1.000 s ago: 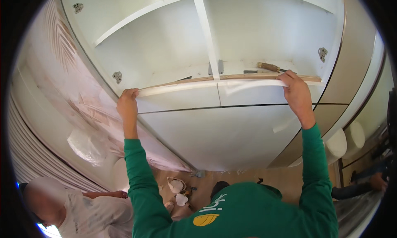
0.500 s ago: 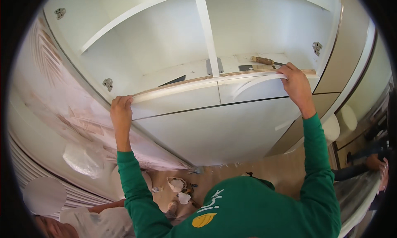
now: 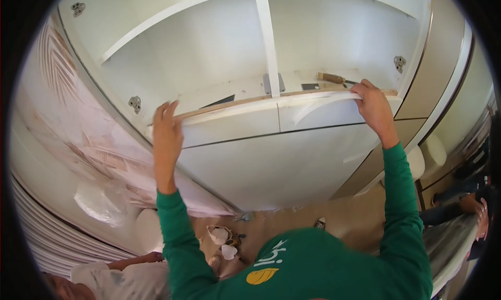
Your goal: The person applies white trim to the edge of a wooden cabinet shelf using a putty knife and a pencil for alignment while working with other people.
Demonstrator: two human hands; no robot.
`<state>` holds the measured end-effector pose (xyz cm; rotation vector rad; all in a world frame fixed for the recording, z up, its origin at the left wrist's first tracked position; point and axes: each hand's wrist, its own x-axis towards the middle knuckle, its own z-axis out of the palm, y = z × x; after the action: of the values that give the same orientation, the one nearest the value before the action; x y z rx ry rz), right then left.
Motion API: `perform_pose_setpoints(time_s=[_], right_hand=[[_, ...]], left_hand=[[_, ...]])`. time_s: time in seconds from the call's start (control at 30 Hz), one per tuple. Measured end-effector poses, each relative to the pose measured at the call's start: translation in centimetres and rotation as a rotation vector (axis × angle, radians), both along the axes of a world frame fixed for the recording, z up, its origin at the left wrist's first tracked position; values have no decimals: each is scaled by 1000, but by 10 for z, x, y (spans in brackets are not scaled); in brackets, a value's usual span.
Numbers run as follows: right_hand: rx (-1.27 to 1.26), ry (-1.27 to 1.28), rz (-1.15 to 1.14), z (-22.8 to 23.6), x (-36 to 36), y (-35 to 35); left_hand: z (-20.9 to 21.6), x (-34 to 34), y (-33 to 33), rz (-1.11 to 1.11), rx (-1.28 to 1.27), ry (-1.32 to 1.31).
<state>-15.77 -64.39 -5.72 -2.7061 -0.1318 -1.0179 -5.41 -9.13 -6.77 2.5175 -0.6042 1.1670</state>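
Observation:
A thin white edging strip (image 3: pixel 308 112) runs along the raw wooden front edge (image 3: pixel 245 100) of a white cabinet's lower shelf, bowing away from it towards the right. Its right end is pinched by my right hand (image 3: pixel 373 108), closed at the corner of the edge. At the left end of the same edge lies my left hand (image 3: pixel 168 135), fingers stretched out and slightly apart over it. Behind the edge, close to my right hand, rests a wooden-handled tool (image 3: pixel 331 78) with a dark metal blade. A dark flat piece (image 3: pixel 219 102) is on the shelf nearer my left hand.
An upright divider (image 3: pixel 269 44) splits the cabinet, and metal hinges (image 3: pixel 134 104) sit on its side walls. Tools and white pieces (image 3: pixel 227 242) lie on the floor. A person in a white shirt (image 3: pixel 120 279) is at lower left; another person's hand (image 3: pixel 477 211) shows at right.
My left hand has shifted right along the edge and its fingers have spread out. My right hand keeps its hold on the strip, nearly still.

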Motion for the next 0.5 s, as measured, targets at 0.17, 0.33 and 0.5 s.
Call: perform_pose_setpoints(time_s=[0.17,0.33,0.5], right_hand=[[34,-21,39,-4,2,0],[65,-36,47,-7,2,-3],[116,-47,30,-13,0,-4]], left_hand=[[-19,-2,-94,-55,-19,-88],[-21,2,-163,-380,-137,82],[-12,-6,-186,-388,-225,219]])
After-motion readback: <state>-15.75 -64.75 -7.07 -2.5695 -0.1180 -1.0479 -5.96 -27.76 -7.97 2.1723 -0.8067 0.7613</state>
